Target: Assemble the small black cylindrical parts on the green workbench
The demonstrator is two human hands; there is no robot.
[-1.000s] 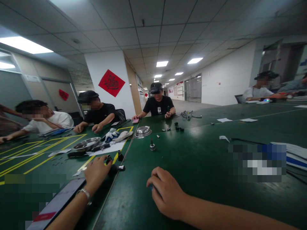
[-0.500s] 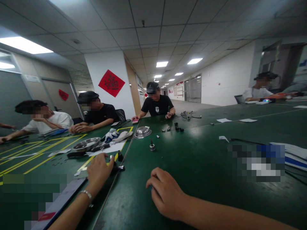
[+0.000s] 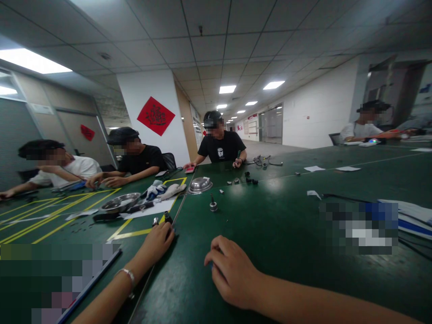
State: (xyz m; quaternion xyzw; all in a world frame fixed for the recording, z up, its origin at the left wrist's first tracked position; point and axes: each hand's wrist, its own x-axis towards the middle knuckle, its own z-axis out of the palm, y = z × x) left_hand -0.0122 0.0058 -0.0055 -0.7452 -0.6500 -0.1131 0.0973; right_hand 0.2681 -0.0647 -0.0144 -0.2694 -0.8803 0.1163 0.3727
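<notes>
Black cylindrical metal sockets (image 3: 168, 218), judged light, rigid, slippery and best pinched by the sides, are met near the green desk's (image 3: 276, 225) near edge by the left hand's (image 3: 157, 243) curled fingers, grip not tellable; the right hand (image 3: 232, 274) is laid loosely closed.

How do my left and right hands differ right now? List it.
The left hand stretches forward, fingertips at small dark parts on the table seam; the right hand lies nearer, curled, knuckles up. The left wrist wears a silver bracelet; the right wrist is bare. Both rest on the green table.
</notes>
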